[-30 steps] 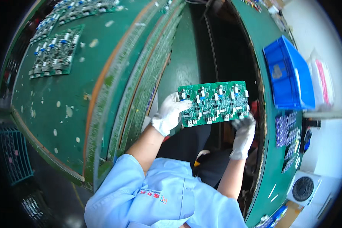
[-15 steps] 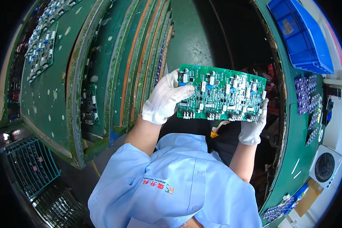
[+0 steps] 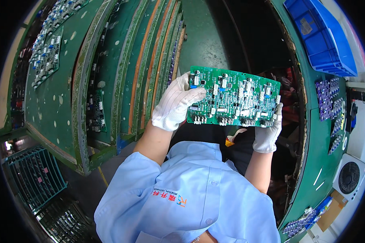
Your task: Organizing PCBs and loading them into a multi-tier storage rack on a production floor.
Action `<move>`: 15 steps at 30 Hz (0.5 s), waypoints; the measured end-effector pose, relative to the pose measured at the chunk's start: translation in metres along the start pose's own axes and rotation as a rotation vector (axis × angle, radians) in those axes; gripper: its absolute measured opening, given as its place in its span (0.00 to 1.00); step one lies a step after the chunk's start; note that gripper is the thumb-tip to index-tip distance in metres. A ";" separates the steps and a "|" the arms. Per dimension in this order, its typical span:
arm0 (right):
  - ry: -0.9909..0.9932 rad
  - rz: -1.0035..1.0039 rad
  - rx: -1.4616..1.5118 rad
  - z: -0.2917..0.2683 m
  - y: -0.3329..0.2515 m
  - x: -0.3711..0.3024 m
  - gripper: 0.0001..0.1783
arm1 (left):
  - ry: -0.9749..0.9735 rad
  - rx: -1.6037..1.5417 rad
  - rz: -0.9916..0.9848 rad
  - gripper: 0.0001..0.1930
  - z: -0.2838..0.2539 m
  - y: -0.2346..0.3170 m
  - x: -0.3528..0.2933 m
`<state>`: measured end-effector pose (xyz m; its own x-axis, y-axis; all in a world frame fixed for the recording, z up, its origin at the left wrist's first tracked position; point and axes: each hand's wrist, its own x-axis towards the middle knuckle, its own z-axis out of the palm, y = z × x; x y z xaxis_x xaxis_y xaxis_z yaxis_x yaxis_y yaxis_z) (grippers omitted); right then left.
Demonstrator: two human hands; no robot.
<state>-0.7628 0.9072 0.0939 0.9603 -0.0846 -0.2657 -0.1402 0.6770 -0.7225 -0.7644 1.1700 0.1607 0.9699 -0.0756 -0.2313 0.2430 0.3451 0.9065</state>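
A green circuit board (image 3: pixel 235 99), thick with white connectors, a few blue parts and dark chips, is held up in front of my body with its component side facing up. My left hand (image 3: pixel 177 102), in a white knit glove, grips the board's left end, thumb lying on top and the other fingers hidden behind. At the right end my right hand (image 3: pixel 268 133), gloved the same way, holds the lower corner from the edge; most of its fingers are hidden under the board.
Left stands a green shelf rack (image 3: pixel 81 81) with several levels, circuit boards (image 3: pixel 46 58) on its top. At right, a green table (image 3: pixel 312 162) carries a blue bin (image 3: pixel 322 38), purple boards (image 3: pixel 327 99) and a white fan (image 3: pixel 348 178). A teal wire rack (image 3: pixel 36 176) stands lower left.
The board and both hands have shifted slightly up and to the left. The board's tilt has changed a little, and the bright glare on its right half has faded.
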 end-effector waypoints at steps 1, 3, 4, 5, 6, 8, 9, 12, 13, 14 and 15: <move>-0.002 0.001 -0.001 -0.001 0.000 0.001 0.24 | 0.013 0.035 0.003 0.17 0.000 0.000 0.000; -0.102 0.036 0.094 -0.006 0.002 0.003 0.23 | 0.014 0.010 0.011 0.17 -0.001 -0.001 0.000; -0.104 0.037 0.094 -0.006 0.002 0.003 0.23 | 0.014 -0.013 0.019 0.17 -0.001 -0.001 0.000; -0.083 0.032 0.074 -0.006 0.002 0.004 0.23 | 0.015 -0.013 0.020 0.17 -0.002 -0.003 0.000; -0.061 0.027 0.055 -0.005 0.003 0.004 0.23 | 0.003 -0.119 0.023 0.15 -0.002 -0.005 0.001; -0.070 0.024 0.053 -0.003 0.002 0.003 0.23 | -0.008 -0.225 0.027 0.13 -0.004 -0.008 0.001; -0.077 0.020 0.051 -0.002 0.002 0.002 0.23 | -0.005 -0.191 0.014 0.13 -0.004 -0.008 0.002; -0.062 0.057 0.066 -0.004 0.001 0.002 0.22 | -0.018 -0.066 0.035 0.13 -0.005 -0.006 0.003; -0.063 0.056 0.067 -0.004 0.001 0.001 0.22 | -0.032 0.028 0.070 0.13 -0.005 -0.005 0.003; -0.059 0.056 0.071 -0.003 0.001 0.001 0.23 | -0.032 0.029 0.071 0.13 -0.004 -0.004 0.003; -0.056 0.056 0.075 -0.002 0.001 0.000 0.23 | -0.052 -0.038 0.048 0.12 -0.001 -0.004 0.002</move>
<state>-0.7632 0.9061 0.0920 0.9638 -0.0055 -0.2665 -0.1775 0.7325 -0.6573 -0.7629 1.1699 0.1564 0.9800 -0.1062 -0.1680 0.1963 0.3849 0.9018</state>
